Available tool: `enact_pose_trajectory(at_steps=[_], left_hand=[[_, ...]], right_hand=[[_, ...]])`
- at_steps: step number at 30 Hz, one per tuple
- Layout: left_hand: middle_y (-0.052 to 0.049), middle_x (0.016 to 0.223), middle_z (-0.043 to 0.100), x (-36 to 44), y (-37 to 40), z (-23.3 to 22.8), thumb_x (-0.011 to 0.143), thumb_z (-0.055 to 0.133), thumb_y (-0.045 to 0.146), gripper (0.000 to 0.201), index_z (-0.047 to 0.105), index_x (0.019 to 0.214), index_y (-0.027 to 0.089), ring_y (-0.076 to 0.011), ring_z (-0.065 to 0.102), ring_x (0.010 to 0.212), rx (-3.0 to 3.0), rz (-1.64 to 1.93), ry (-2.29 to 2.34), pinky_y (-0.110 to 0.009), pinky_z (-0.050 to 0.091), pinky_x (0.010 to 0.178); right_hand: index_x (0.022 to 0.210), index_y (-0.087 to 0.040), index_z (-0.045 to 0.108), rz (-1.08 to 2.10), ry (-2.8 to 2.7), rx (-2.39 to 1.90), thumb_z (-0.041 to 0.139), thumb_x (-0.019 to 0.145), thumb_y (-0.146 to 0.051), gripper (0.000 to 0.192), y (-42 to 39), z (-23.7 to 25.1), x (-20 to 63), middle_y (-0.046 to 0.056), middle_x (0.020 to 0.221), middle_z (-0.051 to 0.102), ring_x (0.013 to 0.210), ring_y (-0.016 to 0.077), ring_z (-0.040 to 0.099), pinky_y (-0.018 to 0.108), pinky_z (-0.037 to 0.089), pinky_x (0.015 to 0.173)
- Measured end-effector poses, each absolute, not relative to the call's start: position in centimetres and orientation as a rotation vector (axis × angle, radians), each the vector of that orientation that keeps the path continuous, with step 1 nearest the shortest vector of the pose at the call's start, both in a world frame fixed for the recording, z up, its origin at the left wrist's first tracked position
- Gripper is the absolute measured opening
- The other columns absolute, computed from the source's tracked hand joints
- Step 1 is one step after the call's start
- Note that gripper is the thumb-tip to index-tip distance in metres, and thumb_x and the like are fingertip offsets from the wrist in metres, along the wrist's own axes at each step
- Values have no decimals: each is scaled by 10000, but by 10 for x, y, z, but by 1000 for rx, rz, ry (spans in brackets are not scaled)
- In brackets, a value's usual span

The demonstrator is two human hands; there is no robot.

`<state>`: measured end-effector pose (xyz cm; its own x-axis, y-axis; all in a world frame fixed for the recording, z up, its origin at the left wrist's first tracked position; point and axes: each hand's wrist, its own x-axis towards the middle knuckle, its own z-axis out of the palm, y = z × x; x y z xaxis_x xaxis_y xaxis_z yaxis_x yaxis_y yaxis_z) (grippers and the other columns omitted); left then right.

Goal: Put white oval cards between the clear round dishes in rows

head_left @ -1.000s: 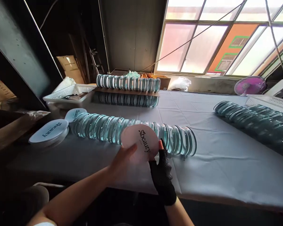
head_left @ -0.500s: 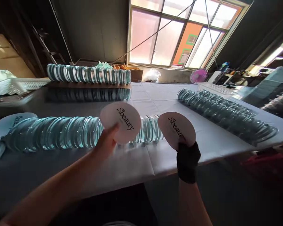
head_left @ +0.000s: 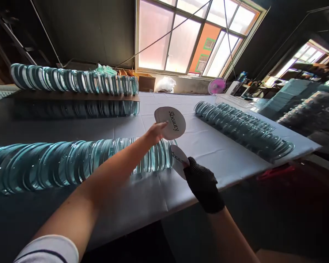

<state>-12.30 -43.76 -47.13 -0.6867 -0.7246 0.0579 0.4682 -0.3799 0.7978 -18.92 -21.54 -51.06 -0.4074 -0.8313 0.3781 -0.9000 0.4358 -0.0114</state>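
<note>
Half a sec ago the single printed disc (head_left: 177,157) was out to the right of the glass row (head_left: 79,160), face toward cam.; now, at center, lower right, it's tilted steeply beside the row's R end. Contact w/ the glass: can't tell. R hand (head_left: 204,186), black fingerless glove, pinches its edge. L hand (head_left: 155,133), bare, grips the other printed disc(s) (head_left: 173,124), thumb on top, approx. mid-frame; exact no. unclear. Judging by this, the single disc is now positioned at the row's end, others kept apart.

Through one head-worn camera I look forward and down, close over the grey cloth-covered desk (head_left: 205,142), toward the metal-framed glass window (head_left: 185,44) between twelve and one o'clock.
</note>
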Motion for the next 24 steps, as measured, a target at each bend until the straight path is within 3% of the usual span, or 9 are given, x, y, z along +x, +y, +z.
enact_pose_trajectory(at_steps=[4, 9, 16, 20, 24], left_hand=[[-141, 1062, 720, -118, -436, -473, 661, 777, 243, 393, 682, 1020, 117, -332, 599, 1151, 449, -2062, -1038, -490, 437, 1022], [-127, 1044, 726, -121, -433, -476, 665, 763, 243, 409, 676, 1048, 127, -326, 605, 1143, 500, -2036, -1035, -485, 435, 1019], [-118, 1036, 730, -120, -433, -478, 631, 801, 276, 436, 688, 1030, 142, -331, 591, 1164, 484, -1997, -1102, -483, 411, 1043], [-116, 1045, 727, -122, -432, -479, 620, 811, 265, 456, 686, 1044, 151, -334, 585, 1171, 510, -1979, -1100, -493, 398, 1048], [-117, 1069, 723, -122, -429, -479, 640, 805, 284, 401, 698, 1003, 151, -331, 577, 1175, 521, -1946, -1160, -480, 390, 1045]], right_hand=[[1086, -155, 559, 321, -2370, 1631, 382, 1001, -406, 318, -243, -519, -195, 79, 723, 671, 624, 190, 628, 249, 250, 525], [1047, -186, 565, 593, -2406, 1520, 390, 995, -340, 239, -239, -524, -197, 24, 698, 664, 590, 140, 607, 227, 277, 545], [982, -145, 626, 650, -2458, 1497, 342, 983, -308, 327, -256, -535, -196, 126, 786, 666, 741, 203, 613, 266, 358, 631], [1118, -175, 591, 1054, -2679, 1686, 409, 929, -318, 299, -256, -536, -201, 96, 814, 682, 687, 174, 604, 252, 392, 603], [1461, -209, 291, 2009, -2831, 2189, 498, 864, -412, 663, -254, -533, -208, -2, 710, 662, 473, 130, 532, 228, 377, 487]])
